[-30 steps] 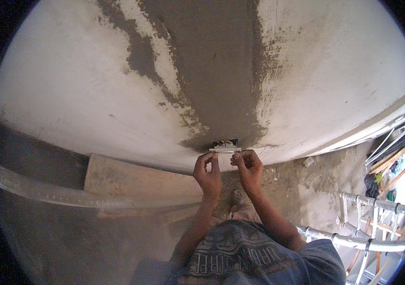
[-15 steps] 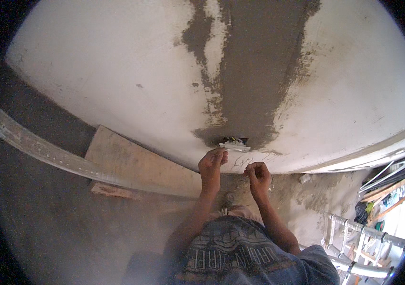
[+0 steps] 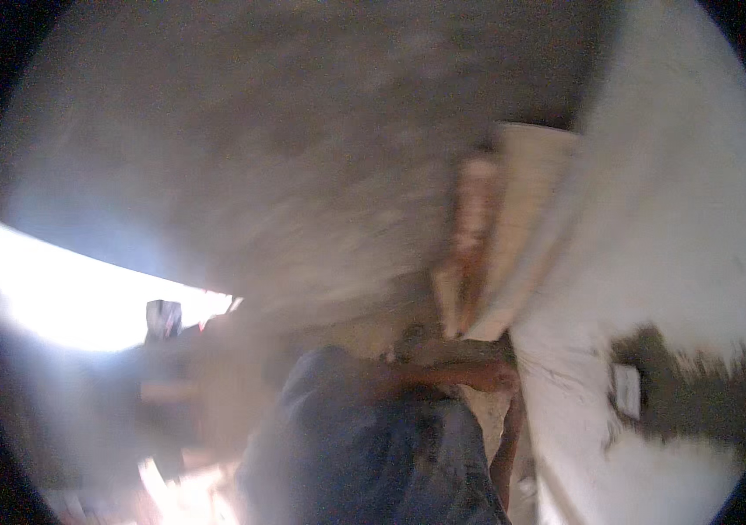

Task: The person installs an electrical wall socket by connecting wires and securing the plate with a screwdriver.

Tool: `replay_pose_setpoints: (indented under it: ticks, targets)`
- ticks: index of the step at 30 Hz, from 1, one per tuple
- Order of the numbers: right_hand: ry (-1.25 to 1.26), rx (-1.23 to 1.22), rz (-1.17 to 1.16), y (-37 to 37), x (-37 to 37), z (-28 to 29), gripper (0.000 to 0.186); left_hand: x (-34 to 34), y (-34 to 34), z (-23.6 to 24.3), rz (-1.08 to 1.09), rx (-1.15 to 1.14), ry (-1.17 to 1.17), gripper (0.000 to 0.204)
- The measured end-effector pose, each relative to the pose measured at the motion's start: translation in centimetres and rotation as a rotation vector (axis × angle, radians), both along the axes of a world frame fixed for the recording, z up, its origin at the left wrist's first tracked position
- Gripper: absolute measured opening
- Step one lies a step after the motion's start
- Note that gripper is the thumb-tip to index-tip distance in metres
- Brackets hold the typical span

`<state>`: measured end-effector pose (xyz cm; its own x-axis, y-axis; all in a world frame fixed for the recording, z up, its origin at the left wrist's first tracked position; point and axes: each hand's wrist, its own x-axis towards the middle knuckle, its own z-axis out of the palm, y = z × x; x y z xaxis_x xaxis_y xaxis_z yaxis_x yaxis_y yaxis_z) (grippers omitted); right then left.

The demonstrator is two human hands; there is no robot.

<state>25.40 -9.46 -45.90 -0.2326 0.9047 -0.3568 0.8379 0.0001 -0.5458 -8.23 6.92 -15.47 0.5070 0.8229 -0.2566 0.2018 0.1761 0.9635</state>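
Motion smears most of the picture. My left hand is at the end of a forearm reaching rightward across my body. Close below it, my right hand meets or nearly meets it, its forearm rising from the lower edge. Fingers of both hands are too blurred to read, and anything in them is hidden. To their right, on the white wall, a small box with a whitish rectangular plate is set at the edge of a dark wet mortar patch.
A pale board leans by the wall corner, with a reddish wooden plank beside it. A long pale bar runs along the board. A grey wall spans the upper left. A bright opening is at far left.
My view has swung left, so the wall box and mortar patch now appear at the right. My hands, apart and pinched near the box before, are now close together and away from it.
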Motion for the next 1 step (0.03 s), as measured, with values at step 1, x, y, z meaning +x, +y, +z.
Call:
replay_pose_setpoints:
  ticks: [1]
  targets:
    - [-0.046, -0.043, 0.150, -1.17, 5.67, -5.66, 0.061, -1.35, -3.82, -1.28, -0.016, -0.038, 0.119, 0.046]
